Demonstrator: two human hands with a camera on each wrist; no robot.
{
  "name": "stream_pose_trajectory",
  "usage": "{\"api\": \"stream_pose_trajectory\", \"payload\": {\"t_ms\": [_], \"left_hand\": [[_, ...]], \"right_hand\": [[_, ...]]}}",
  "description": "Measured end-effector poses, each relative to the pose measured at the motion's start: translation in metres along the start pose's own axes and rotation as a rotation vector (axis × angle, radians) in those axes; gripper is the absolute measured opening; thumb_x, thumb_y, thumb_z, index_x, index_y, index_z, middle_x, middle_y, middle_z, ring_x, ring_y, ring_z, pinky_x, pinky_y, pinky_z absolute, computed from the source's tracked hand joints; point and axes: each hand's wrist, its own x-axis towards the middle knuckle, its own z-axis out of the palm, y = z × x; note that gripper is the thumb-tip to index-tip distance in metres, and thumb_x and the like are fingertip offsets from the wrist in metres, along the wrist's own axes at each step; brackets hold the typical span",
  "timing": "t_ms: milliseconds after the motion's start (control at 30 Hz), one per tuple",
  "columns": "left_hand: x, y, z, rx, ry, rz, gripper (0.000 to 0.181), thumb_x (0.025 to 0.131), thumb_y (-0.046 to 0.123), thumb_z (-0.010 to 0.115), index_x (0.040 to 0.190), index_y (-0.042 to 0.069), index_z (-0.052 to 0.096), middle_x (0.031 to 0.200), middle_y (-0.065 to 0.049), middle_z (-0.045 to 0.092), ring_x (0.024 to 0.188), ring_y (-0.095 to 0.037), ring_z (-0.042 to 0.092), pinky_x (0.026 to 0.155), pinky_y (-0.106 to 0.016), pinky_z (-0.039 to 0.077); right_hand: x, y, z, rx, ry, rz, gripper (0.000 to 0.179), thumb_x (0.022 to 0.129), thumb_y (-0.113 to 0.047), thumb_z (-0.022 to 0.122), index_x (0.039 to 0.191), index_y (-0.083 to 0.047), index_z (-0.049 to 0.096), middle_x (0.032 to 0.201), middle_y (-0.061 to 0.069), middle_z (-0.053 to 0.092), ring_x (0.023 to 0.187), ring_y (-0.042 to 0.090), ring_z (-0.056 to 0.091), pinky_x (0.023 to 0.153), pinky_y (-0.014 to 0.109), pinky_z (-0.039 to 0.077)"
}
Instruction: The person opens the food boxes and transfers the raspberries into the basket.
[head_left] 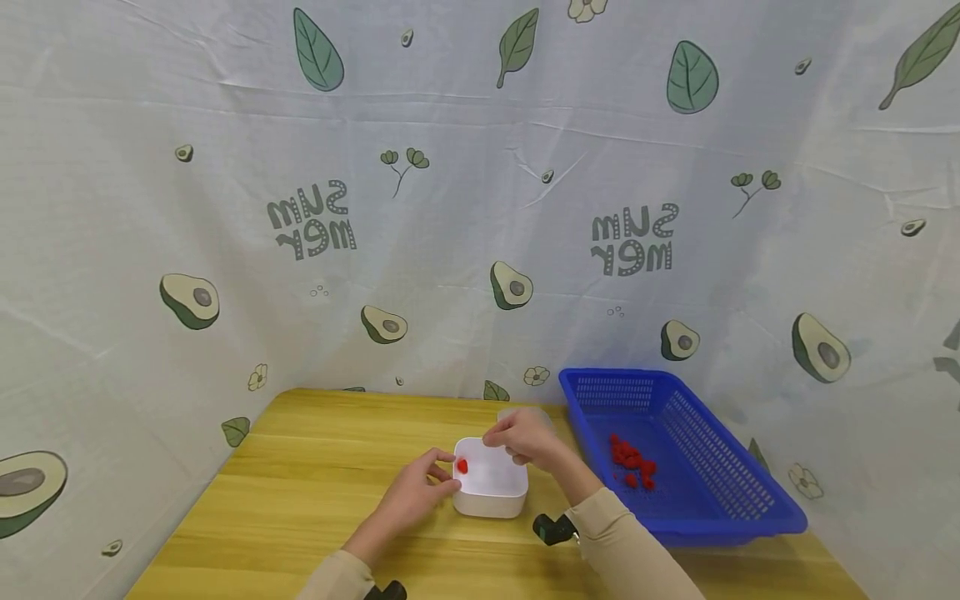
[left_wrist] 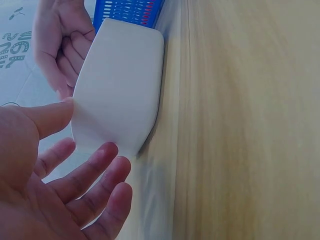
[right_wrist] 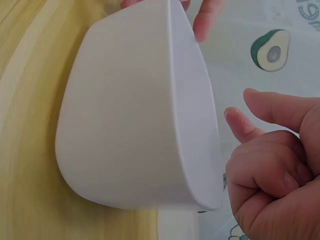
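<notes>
A white box [head_left: 491,500] with rounded corners stands on the wooden table, its top uncovered. One small red piece [head_left: 462,466] lies inside it, by the left wall. My left hand [head_left: 420,487] is at the box's left side, thumb and forefinger spread along the rim. In the left wrist view its other fingers lie loosely extended at the wall. Over the back right of the box hovers my right hand [head_left: 525,437]. Its thumb and forefinger point out with a gap and nothing visible between them [right_wrist: 270,160]; the other fingers are folded in.
To the right stands a blue slotted basket [head_left: 705,467] holding several small red pieces [head_left: 630,458]. A pale translucent item [head_left: 536,414] sits behind the box, partly hidden by my right hand. Printed cloth [head_left: 450,250] hangs behind the wooden table [head_left: 322,450].
</notes>
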Motion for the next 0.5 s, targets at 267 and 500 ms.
{"api": "stream_pose_trajectory", "payload": {"t_ms": [267, 500], "left_hand": [[0.001, -0.001, 0.002, 0.009, 0.000, 0.012, 0.037, 0.092, 0.030, 0.074, 0.124, 0.015, 0.062, 0.101, -0.003, 0.070, 0.092, -0.020, 0.064, 0.075, -0.039, 0.053], [0.000, 0.000, 0.002, 0.009, -0.004, -0.002, 0.038, 0.092, 0.031, 0.074, 0.124, 0.014, 0.061, 0.102, -0.003, 0.069, 0.091, -0.020, 0.063, 0.075, -0.038, 0.053]], "right_hand": [[0.002, 0.006, 0.012, 0.037, -0.057, -0.001, 0.020, 0.090, -0.016, 0.074, 0.104, 0.000, 0.074, 0.054, -0.004, 0.036, 0.044, 0.010, 0.028, 0.045, 0.023, 0.027], [0.004, 0.006, 0.022, -0.010, -0.048, -0.006, 0.020, 0.090, -0.015, 0.074, 0.104, -0.001, 0.075, 0.053, -0.004, 0.034, 0.043, 0.010, 0.027, 0.046, 0.022, 0.027]]}}
